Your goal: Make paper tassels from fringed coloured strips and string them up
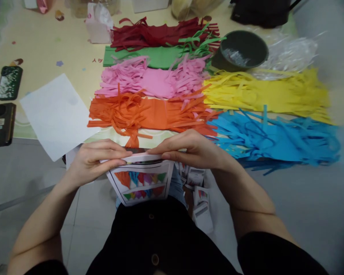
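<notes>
Between both hands, in front of my body, is a white printed card [145,183] with a dark border and pictures of colourful tassel garlands. Its top edge is folded over into a narrow white strip. My left hand [100,156] pinches the left end of that fold, thumb below and fingers above. At the other end my right hand [190,149] grips the fold the same way. Just beyond the hands lie orange fringed paper strips [156,114], a few ends hanging over the table edge. Blue fringed strips [278,137] lie to the right of them.
Pink [157,82], green [143,57], dark red [160,34] and yellow fringed strips [263,93] lie farther back. A dark bowl [243,49] holds clear plastic bits. A white sheet [59,114] and two phone-like devices are left. Below are several printed packets [202,214].
</notes>
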A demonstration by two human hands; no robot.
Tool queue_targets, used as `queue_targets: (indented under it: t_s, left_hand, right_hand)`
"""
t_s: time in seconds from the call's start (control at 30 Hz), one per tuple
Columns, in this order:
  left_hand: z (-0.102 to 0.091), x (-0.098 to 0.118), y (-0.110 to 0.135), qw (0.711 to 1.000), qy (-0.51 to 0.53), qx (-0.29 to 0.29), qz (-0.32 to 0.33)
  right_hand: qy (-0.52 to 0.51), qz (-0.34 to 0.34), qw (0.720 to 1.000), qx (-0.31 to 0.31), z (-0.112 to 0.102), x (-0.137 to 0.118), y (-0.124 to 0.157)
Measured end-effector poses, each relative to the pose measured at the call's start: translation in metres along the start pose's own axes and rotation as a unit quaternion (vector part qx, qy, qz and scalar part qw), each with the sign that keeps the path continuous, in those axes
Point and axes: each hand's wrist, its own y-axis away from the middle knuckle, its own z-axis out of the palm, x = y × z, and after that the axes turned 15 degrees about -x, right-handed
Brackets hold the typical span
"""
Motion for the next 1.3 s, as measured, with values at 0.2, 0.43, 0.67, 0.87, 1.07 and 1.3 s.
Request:
queue_targets:
  t_s: [0.2, 0.43, 0.67, 0.87, 1.07, 1.3]
  left_hand:
    - [0.002, -0.001, 0.003, 0.997, -0.054, -0.022, 0.049]
    - [0.011, -0.003, 0.010, 0.997, -0.064, 0.009, 0.044]
    - [0.030, -0.002, 0.012, 0.995, -0.041, 0.095, -0.014]
    - [0.030, 0.001, 0.021, 0.981, 0.072, 0.115, -0.140]
    - [0.030, 0.004, 0.018, 0.974, 0.097, 0.097, -0.180]
    - [0.032, 0.009, 0.011, 0.967, 0.092, 0.105, -0.212]
  right_hand:
    - [0.040, -0.029, 0.998, -0.027, -0.001, 0.001, 0.003]
    - [0.078, -0.005, 0.993, 0.084, 0.019, 0.001, -0.001]
    - [0.075, -0.019, 0.988, 0.132, 0.035, 0.003, -0.013]
    - [0.108, -0.009, 0.982, 0.155, 0.035, 0.002, -0.020]
    - [0.295, 0.013, 0.949, 0.110, 0.033, -0.013, -0.030]
    - [0.256, 0.027, 0.965, 0.054, 0.027, -0.020, -0.032]
